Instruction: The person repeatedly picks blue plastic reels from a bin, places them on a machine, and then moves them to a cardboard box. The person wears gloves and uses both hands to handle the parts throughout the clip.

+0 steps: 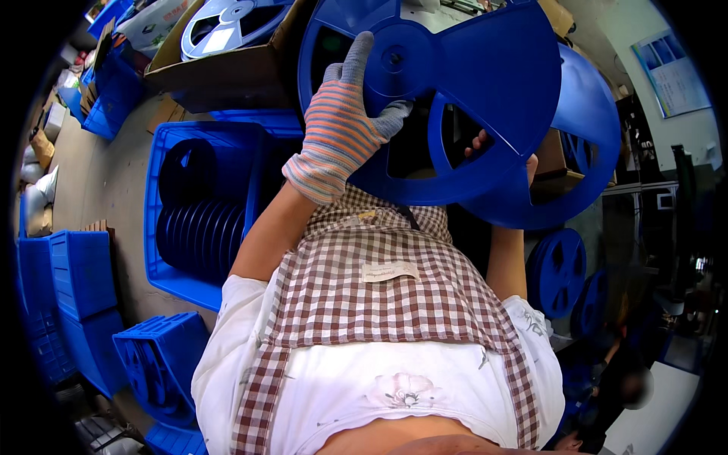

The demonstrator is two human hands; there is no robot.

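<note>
My left hand (345,129) wears a grey glove with orange stripes. It rests at the front of a large blue plastic reel flange (485,68), beside its round hub. Index finger and thumb are stretched and spread apart; I cannot make out the other fingers fully. A second blue reel flange (584,114) shows behind and to the right, overlapped by the first. My right hand (478,142) is bare and mostly hidden behind the front flange. Through a window in that flange its curled fingertips appear, closed at the second flange.
To the left, a blue crate (155,250) holds a row of dark blue discs. A cardboard box (220,83) with a pale reel stands at the far left. Blue bins (83,273) are stacked at left; more blue reels (557,273) stand at right.
</note>
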